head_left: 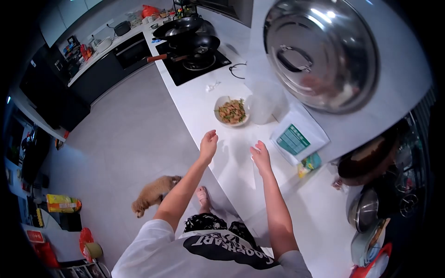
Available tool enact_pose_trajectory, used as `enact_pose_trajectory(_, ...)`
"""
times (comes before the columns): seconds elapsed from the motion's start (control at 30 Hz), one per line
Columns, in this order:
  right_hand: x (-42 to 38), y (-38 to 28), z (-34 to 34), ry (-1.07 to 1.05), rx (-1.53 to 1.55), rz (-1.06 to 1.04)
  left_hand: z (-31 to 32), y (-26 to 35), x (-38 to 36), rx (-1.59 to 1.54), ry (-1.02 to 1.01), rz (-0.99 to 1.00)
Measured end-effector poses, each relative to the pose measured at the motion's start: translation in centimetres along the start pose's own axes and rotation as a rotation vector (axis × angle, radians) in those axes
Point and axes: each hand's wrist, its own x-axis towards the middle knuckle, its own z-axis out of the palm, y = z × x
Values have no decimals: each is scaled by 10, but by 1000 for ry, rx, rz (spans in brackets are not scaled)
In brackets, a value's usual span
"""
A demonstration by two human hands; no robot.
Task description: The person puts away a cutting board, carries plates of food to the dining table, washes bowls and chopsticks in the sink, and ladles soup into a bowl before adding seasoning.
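Observation:
My left hand (209, 145) hovers at the counter's front edge, just below a white bowl (232, 111) of chopped brown food with green bits. Its fingers are partly curled and nothing shows in them. To the right, over the white counter (232, 162), my right hand (261, 156) is raised with its fingers apart and holds nothing. Near it lies a white packet with a green label (293, 139), with a small green and yellow packet (309, 164) beside it. A translucent container (263, 104) stands right of the bowl.
Two dark pans (200, 47) sit on the black hob (178, 69). A large steel lid (320, 55) leans against the wall. Steel bowls (364, 209) stand at the right. A brown dog (153, 193) is on the floor by my feet.

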Motion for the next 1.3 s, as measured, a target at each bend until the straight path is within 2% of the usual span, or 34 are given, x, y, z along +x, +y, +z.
enact_pose_trajectory(0.03, 11, -20, 13, -55, 143, 229, -7, -4, 17, -61, -14, -72)
enact_pose_trajectory(0.17, 85, 9, 71, 29, 430, 354, -32, -24, 80, -176, -193, -319)
enact_pose_trajectory(0.23, 117, 4, 91, 115, 555, 379, -33, -24, 112, -216, -278, -390)
enact_pose_trajectory(0.33, 141, 9, 103, 63, 636, 303, -36, -28, 142, -284, -409, -499)
enact_pose_trajectory(0.4, 146, 18, 106, 88, 574, 300, -28, -30, 160, -391, -494, -559)
enact_pose_trajectory(0.5, 150, 29, 104, 142, 483, 319, -24, -32, 182, -413, -509, -597)
enact_pose_trajectory(0.6, 158, 29, 115, 127, 457, 284, -21, -55, 197, -636, -569, -564)
enact_pose_trajectory(0.63, 157, 28, 123, 113, 459, 267, -31, -34, 196, -617, -538, -600)
enact_pose_trajectory(0.7, 148, 40, 135, 124, 415, 262, -39, -61, 201, -585, -537, -521)
enact_pose_trajectory(0.73, 159, 32, 150, 120, 403, 241, -50, -56, 215, -562, -532, -461)
enact_pose_trajectory(0.77, 163, 27, 165, 107, 408, 243, -64, -54, 219, -534, -507, -516)
enact_pose_trajectory(0.87, 170, 0, 211, 82, 389, 257, -112, -53, 232, -577, -478, -478)
enact_pose_trajectory(0.93, 176, -12, 245, 44, 294, 293, -151, -36, 235, -660, -367, -509)
enact_pose_trajectory(1.03, 191, -54, 307, -120, 367, 259, -211, -39, 243, -735, -193, -506)
enact_pose_trajectory(1.13, 216, -79, 375, -331, 319, 206, -276, -38, 251, -872, -69, -344)
enact_pose_trajectory(1.2, 231, -97, 428, -505, 242, 142, -325, -30, 252, -874, 42, -315)
enact_pose_trajectory(1.3, 235, -128, 528, -647, 218, 132, -402, -24, 253, -897, 227, -212)
